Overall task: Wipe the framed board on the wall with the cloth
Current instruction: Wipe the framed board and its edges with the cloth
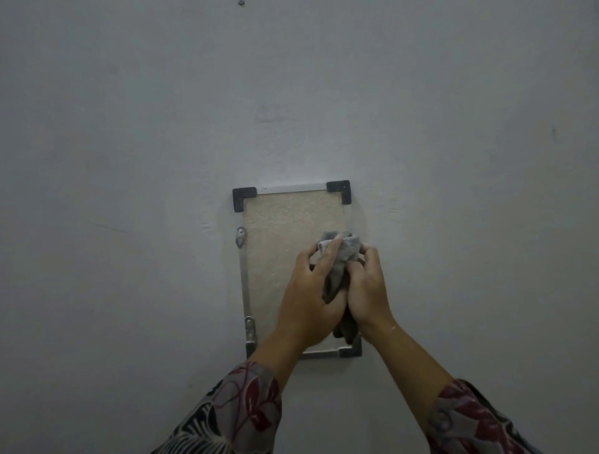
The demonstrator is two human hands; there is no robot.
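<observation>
A small framed board hangs on the grey wall, with a beige face, a thin metal frame and black plastic corners. A bunched grey cloth is held in front of the board's right half. My left hand grips the cloth from the left, fingers curled over its top. My right hand grips it from the right, thumb pressed into the fabric. A tail of the cloth hangs down between my wrists. Both hands hide the board's lower right part.
The bare grey wall fills the view around the board. Two metal hanging brackets sit on the frame's left edge. A small screw shows at the top of the wall. Patterned sleeves cover both forearms.
</observation>
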